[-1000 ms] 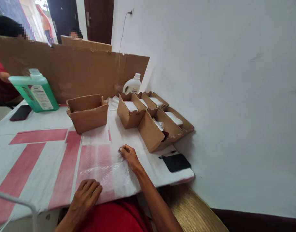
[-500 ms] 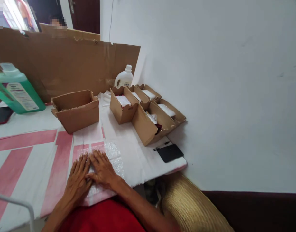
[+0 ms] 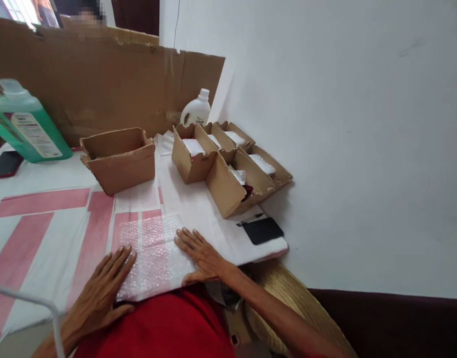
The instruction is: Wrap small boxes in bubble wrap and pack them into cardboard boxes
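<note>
A clear sheet of bubble wrap (image 3: pixel 152 256) lies flat on the table at its front edge, close to my body. On its left side rests my left hand (image 3: pixel 102 286), palm down with the fingers stretched out and the thumb apart. My right hand (image 3: pixel 200 256) lies flat at the sheet's right edge, fingers extended and thumb spread. Neither hand grips anything. Beyond the sheet stands an open cardboard box (image 3: pixel 126 169); its inside bottom is hidden.
Several small cardboard boxes (image 3: pixel 234 186) with bubble-wrapped items stand right. Near them lie a black phone-like slab (image 3: pixel 263 230) and a pen (image 3: pixel 251 220). A green liquid jug (image 3: pixel 35 129), a white bottle (image 3: pixel 197 109) and a dark phone (image 3: pixel 5 164) stand or lie farther back. A cardboard partition (image 3: pixel 113 89) borders the table.
My hands have moved apart from the middle of the bubble wrap, the left one to the left and the right one to the right. More of the sheet shows. The view has tilted down slightly.
</note>
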`<action>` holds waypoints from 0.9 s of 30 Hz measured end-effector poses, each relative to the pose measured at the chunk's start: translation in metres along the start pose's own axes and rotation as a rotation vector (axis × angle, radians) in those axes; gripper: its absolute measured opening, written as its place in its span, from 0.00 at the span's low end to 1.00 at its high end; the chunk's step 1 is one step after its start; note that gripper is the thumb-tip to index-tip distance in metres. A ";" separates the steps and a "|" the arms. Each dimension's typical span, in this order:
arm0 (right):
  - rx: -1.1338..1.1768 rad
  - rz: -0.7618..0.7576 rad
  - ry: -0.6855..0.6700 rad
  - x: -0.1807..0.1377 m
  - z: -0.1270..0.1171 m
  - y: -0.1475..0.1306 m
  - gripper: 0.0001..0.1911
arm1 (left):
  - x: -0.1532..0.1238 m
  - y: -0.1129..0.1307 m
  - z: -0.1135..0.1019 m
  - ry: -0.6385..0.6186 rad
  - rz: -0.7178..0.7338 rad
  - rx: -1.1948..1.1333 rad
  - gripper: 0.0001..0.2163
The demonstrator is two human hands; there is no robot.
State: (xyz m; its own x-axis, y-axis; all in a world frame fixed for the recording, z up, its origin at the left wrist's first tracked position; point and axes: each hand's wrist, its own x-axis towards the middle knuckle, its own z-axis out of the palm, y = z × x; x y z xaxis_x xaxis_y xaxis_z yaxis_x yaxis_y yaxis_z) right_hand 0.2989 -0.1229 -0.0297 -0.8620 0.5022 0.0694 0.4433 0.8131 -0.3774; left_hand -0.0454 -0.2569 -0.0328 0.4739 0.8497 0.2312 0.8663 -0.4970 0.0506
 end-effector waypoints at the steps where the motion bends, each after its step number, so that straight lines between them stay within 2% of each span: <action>1: 0.004 -0.014 -0.005 -0.006 0.002 -0.002 0.57 | -0.006 0.000 -0.003 -0.014 0.011 -0.008 0.42; 5: 0.030 -0.068 0.028 -0.021 0.006 -0.006 0.51 | -0.021 0.001 -0.011 0.021 0.018 -0.101 0.32; 9: 0.095 -0.015 0.087 -0.025 0.006 -0.011 0.44 | -0.025 0.000 -0.007 0.112 -0.115 -0.251 0.28; 13: 0.180 0.027 0.122 -0.026 0.007 -0.009 0.39 | -0.025 -0.006 0.003 0.179 -0.145 -0.322 0.25; 16: 0.242 0.039 0.173 -0.026 0.010 -0.004 0.34 | -0.023 -0.008 0.006 0.195 -0.249 -0.403 0.22; 19: 0.337 0.088 0.263 -0.025 0.015 -0.002 0.24 | -0.018 -0.005 0.002 0.205 -0.383 -0.495 0.17; 22: 0.450 0.178 0.392 -0.019 0.019 -0.008 0.14 | -0.009 0.005 -0.005 0.272 -0.468 -0.546 0.12; 27: 0.484 0.373 0.587 -0.002 0.028 -0.028 0.08 | 0.007 0.025 -0.005 0.373 -0.680 -0.503 0.11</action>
State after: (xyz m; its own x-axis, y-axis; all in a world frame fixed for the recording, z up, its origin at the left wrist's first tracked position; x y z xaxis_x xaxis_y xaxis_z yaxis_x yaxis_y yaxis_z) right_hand 0.2811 -0.1554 -0.0451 -0.3538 0.8926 0.2795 0.4035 0.4152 -0.8153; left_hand -0.0211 -0.2641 -0.0247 -0.2689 0.9184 0.2902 0.7277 -0.0037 0.6859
